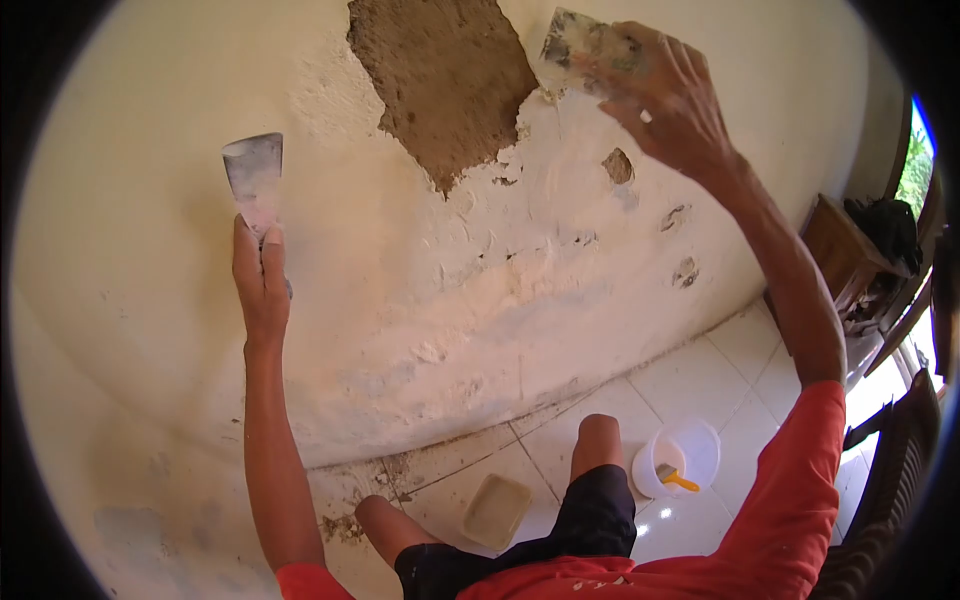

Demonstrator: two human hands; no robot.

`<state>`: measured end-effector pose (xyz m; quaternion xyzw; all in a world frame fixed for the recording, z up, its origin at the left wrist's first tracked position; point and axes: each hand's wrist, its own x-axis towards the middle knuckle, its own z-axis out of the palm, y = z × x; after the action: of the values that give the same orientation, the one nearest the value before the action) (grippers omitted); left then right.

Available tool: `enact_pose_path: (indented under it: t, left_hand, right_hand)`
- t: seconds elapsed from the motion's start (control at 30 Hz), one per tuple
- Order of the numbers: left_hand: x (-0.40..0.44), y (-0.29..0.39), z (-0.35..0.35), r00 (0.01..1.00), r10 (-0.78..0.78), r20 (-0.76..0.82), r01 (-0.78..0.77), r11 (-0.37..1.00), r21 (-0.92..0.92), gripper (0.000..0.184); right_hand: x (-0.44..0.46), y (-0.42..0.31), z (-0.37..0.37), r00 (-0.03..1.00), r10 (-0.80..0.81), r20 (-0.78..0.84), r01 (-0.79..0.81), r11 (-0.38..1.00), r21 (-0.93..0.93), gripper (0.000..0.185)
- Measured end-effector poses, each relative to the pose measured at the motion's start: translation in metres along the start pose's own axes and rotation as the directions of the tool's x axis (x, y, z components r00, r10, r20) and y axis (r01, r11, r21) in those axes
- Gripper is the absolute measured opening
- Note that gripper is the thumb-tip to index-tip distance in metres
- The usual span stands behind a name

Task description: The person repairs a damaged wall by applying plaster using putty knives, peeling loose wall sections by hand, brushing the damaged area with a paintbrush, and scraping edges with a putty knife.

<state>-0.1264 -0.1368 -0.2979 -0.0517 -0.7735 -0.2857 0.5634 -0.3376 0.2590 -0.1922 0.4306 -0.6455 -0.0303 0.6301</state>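
Observation:
My left hand (pixel 262 280) is closed round the handle of a putty knife (pixel 256 170), its whitish, smeared blade pointing up in front of the wall. At the upper right, my right hand (pixel 675 105) grips a stained scraper (pixel 580 45); its handle is hidden under my fingers. The scraper's blade is at the right edge of a large bare brown patch (pixel 450 85) where the plaster is gone. Whether the blade touches the wall I cannot tell. Below my right hand, a small brown hole (pixel 618 166) breaks the cream wall (pixel 340 270).
On the tiled floor (pixel 660 375) lie a shallow tray (pixel 497 510) between my knees and a white tub (pixel 705 450) with a yellow-handled brush (pixel 680 481) in it. Crumbs (pixel 345 528) lie by the wall. At right stand wooden furniture (pixel 840 250) and a dark slatted chair (pixel 900 470).

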Motion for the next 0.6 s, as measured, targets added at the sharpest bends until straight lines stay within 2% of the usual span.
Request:
enact_pose_path:
  t: [0.07, 0.13, 0.33, 0.4, 0.47, 0.53, 0.6]
  left_hand:
    - [0.000, -0.009, -0.005, 0.998, 0.020, 0.061, -0.022, 0.999, 0.035, 0.036]
    - [-0.001, -0.002, -0.003, 0.999, 0.022, 0.043, -0.024, 0.999, 0.044, 0.037]
    - [-0.002, -0.001, 0.001, 1.000, 0.009, 0.006, -0.009, 0.999, 0.036, 0.043]
    - [-0.004, -0.001, 0.001, 1.000, 0.012, 0.006, -0.012, 0.999, 0.048, 0.044]
    - [-0.004, -0.005, -0.003, 0.996, -0.065, 0.053, 0.063, 0.997, 0.041, 0.050]
    - [-0.003, -0.005, -0.003, 0.996, -0.065, 0.056, 0.064, 0.998, 0.027, 0.049]
    - [-0.002, -0.006, -0.003, 0.996, -0.064, 0.054, 0.064, 0.998, 0.013, 0.049]
  right_hand:
    - [0.000, -0.018, 0.006, 0.999, 0.042, -0.004, -0.042, 0.999, -0.007, 0.044]
    - [-0.004, -0.029, 0.009, 0.993, 0.118, 0.011, -0.118, 0.993, 0.002, 0.050]
    - [-0.048, -0.051, 0.027, 0.982, 0.183, 0.044, -0.183, 0.983, -0.001, 0.061]
    - [-0.061, -0.060, 0.027, 0.955, 0.273, 0.116, -0.270, 0.962, -0.040, 0.058]
    - [-0.073, -0.068, 0.018, 0.940, 0.303, 0.157, -0.301, 0.953, -0.034, 0.057]
    - [-0.082, -0.073, 0.004, 0.927, 0.326, 0.184, -0.326, 0.945, -0.032, 0.055]
    - [-0.091, -0.074, -0.009, 0.875, 0.379, 0.302, -0.397, 0.918, -0.002, 0.050]
